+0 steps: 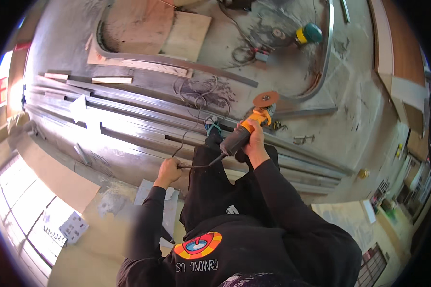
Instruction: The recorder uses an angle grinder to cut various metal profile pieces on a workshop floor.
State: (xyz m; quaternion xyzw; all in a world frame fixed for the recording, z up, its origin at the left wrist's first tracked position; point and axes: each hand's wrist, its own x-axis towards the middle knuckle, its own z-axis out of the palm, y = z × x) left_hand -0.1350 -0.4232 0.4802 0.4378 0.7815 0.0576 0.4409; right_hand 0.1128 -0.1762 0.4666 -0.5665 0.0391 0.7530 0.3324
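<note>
My right hand (254, 143) grips the grey body of a yellow angle grinder (249, 125) with an orange disc (266, 99), held over long steel rails (143, 122) that lie on the concrete floor. My left hand (169, 171) is closed on the grinder's black power cable (196, 166), which trails back from the tool's rear. My leg in dark trousers and a foot in a blue sandal (211, 126) rest against the rails just left of the grinder.
A second grinder with a green and yellow body (307, 33) lies on the floor at the back. Curved steel frames (321, 71) and wooden boards (187, 36) lie beyond the rails. Loose cables (196, 95) coil nearby. Paper sheets (67, 225) lie at the left.
</note>
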